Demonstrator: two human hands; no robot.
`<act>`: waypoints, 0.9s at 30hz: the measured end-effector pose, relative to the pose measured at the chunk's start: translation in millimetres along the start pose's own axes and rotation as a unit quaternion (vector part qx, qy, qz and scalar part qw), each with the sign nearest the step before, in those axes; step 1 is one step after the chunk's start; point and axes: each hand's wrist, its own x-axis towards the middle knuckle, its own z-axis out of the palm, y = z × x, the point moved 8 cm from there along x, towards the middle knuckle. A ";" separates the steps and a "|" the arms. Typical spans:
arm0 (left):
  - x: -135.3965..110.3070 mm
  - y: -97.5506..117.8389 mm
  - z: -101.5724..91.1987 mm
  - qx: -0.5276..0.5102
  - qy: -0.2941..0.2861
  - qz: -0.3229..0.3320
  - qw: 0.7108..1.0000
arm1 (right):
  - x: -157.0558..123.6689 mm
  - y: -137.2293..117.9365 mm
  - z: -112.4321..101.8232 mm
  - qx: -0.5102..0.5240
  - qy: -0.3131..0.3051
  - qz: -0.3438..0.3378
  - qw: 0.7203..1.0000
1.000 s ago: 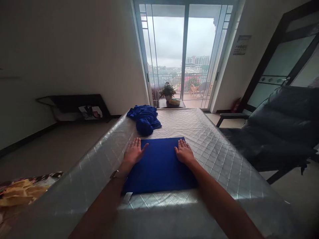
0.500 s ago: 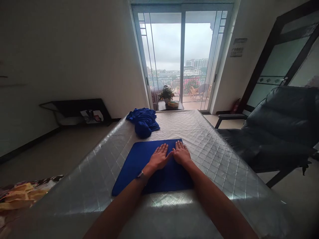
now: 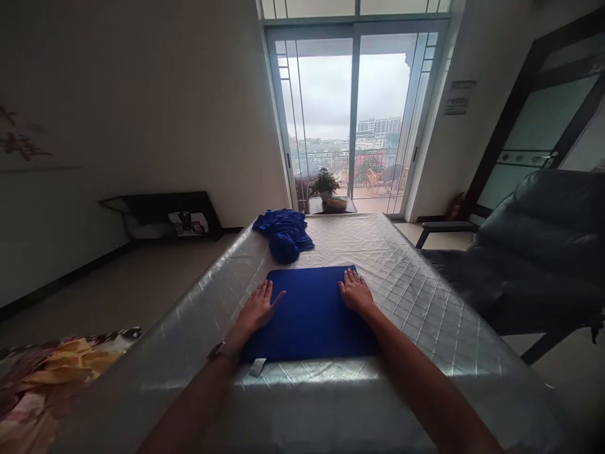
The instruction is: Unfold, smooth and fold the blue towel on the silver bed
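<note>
A flat blue folded cloth [image 3: 312, 315] lies on the silver quilted bed or table cover [image 3: 420, 302] in front of me. My left hand [image 3: 258, 306] rests on its left edge, palm down, fingers stretched out and thumb spread. On the right edge lies my right hand [image 3: 357, 290], also flat with its fingers extended. A small white tag [image 3: 258, 367] sticks out at the near left corner of the cloth. Beyond it, toward the far left, sits a crumpled bundle of blue cloth [image 3: 283, 234]. Neither hand grips anything.
A black padded armchair [image 3: 534, 258] stands to the right. Patterned and yellow fabric [image 3: 66, 372] is piled at the lower left. A potted plant [image 3: 324, 183] sits on a small table before the sliding glass door [image 3: 357, 113]. A low black rack [image 3: 165, 211] is by the left wall.
My left hand has moved left, from the middle of the folded cloth to its left edge. My right hand stays near the right edge. The white tag now shows, and the view has shifted slightly.
</note>
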 end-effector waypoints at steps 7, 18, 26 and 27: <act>-1.1 7.3 -3.7 -0.018 0.001 0.000 1.000 | -8.4 -8.8 -15.4 -0.053 0.041 -0.010 0.998; -2.1 7.5 -3.7 -0.006 0.024 0.010 1.000 | -58.3 -8.3 -6.3 -0.033 0.007 -0.004 0.999; -15.4 31.2 -32.6 0.033 0.098 0.033 0.994 | -60.1 -8.6 -8.4 0.004 0.024 0.005 1.000; -16.5 47.3 -31.2 0.026 0.085 0.062 0.994 | -60.6 -8.8 -8.7 0.007 0.024 0.005 1.000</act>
